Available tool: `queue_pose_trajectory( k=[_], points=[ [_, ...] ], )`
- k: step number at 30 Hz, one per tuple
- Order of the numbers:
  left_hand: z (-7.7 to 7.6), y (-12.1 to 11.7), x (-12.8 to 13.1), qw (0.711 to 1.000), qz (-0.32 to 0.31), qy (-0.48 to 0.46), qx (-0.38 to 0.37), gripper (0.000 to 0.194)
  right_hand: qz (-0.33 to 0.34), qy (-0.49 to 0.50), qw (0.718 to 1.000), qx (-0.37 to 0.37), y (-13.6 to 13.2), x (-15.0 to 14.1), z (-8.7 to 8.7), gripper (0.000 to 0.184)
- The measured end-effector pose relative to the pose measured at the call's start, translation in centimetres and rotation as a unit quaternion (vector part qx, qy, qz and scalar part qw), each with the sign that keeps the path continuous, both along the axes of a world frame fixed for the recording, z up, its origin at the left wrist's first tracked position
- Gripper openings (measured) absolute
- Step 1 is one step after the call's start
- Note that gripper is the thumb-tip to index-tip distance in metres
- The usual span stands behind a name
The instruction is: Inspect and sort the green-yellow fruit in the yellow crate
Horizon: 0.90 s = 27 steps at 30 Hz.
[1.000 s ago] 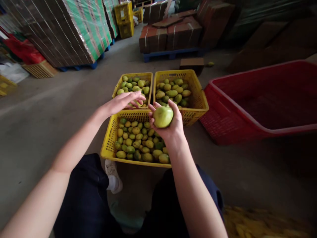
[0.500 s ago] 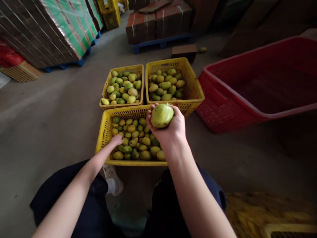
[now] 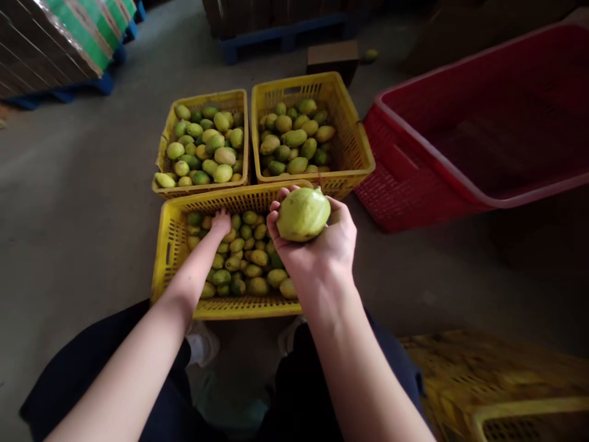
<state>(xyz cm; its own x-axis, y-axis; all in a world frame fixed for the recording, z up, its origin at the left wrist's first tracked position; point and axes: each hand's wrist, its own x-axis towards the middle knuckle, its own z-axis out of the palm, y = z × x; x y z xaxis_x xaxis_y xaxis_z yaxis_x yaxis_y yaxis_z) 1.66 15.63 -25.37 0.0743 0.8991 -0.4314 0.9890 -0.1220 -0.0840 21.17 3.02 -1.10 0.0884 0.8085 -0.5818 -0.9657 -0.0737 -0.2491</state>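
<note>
In my right hand (image 3: 329, 239) lies a large green-yellow papaya (image 3: 304, 213), palm up, with the fingers curled round its side. It is held above the right part of the near yellow crate (image 3: 171, 252). My left hand (image 3: 221, 222) reaches into that crate near its far wall. Its fingers look slightly apart over the smaller green and yellow papayas (image 3: 258, 258), touching them, though the fingertips are partly hidden. My right hand and forearm cover the crate's right end.
Behind stand two more yellow crates, left (image 3: 202, 184) and right (image 3: 359, 147), both holding similar fruit. A big red bin (image 3: 396, 166) is at the right. A small cardboard box (image 3: 332, 58) and pallets (image 3: 285, 37) lie farther back. Another yellow crate (image 3: 529, 408) is at the lower right.
My left hand has moved forward, to the far side of the near crate, and its fingers have spread. My right hand still holds the papaya. The view has tilted down.
</note>
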Motion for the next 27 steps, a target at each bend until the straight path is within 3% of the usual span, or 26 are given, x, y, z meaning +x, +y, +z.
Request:
queue_pose_trajectory(
  k=[5,11,19,23,27],
  points=[
    [-0.7,-0.4,-0.2,1.0,-0.011,0.023,0.007,0.048,0.002,-0.033,0.999,-0.018,-0.4,0.6,0.0,0.027],
    [-0.2,0.3,-2.4,0.997,-0.048,0.048,-0.028,0.056,-0.021,-0.026,0.999,0.028,-1.3,2.2,-0.2,0.029],
    [-0.1,-0.2,-1.6,0.997,-0.051,0.05,-0.026,0.049,-0.036,-0.019,0.999,0.023,-1.7,3.4,0.0,0.029],
    [2.0,-1.5,-2.9,0.998,-0.056,0.021,-0.017,0.044,-0.041,-0.01,0.999,0.019,-1.1,3.2,-0.2,0.03],
    [6.9,-2.7,-5.1,0.999,-0.045,-0.019,-0.007,0.048,-0.012,0.0,1.0,0.016,0.0,2.2,0.0,0.03]
  ],
)
